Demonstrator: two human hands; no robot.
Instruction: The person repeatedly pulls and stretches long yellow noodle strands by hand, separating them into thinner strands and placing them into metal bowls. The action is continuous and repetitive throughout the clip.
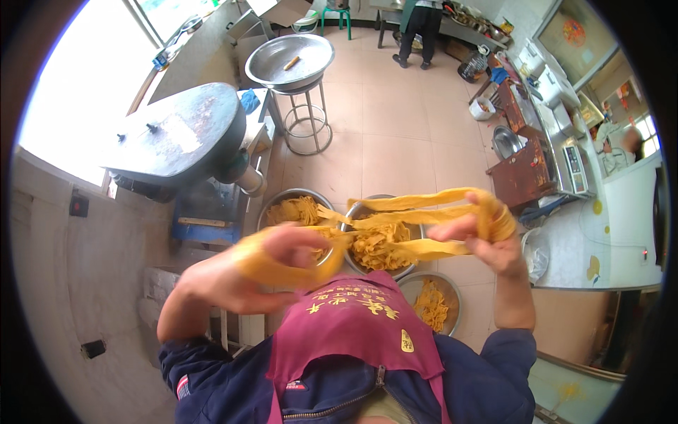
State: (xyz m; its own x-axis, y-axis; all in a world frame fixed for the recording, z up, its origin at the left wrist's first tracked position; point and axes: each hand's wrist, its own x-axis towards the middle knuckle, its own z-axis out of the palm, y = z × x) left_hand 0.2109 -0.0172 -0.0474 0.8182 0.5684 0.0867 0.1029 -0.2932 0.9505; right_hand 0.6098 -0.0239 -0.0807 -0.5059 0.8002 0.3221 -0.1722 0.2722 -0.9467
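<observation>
- The left hand (265,265) is wrapped in a loop of yellow strips (409,226) and closes on them, fingers curled around the band, just in front of the maroon apron (353,332).
- The right hand (487,237) grips the other end of the same strips, which are wound around its fingers (452,230); it sits up and to the right of the apron.
- The strips stretch in several flat ribbons between the two hands, held in the air above the apron's top edge.
- Beyond the apron, three metal bowls stand on the tiled floor (395,127): a left bowl (282,201), a middle bowl (371,265) directly under the stretched strips, and a nearer bowl (441,283) beside the apron's right edge, each holding more yellow strips.
- Far beyond the apron, a wide metal basin (289,60) rests on a stool, and a grey machine (180,131) stands left of it.
- Another person (420,28) stands at the far counter, well away from the apron.
</observation>
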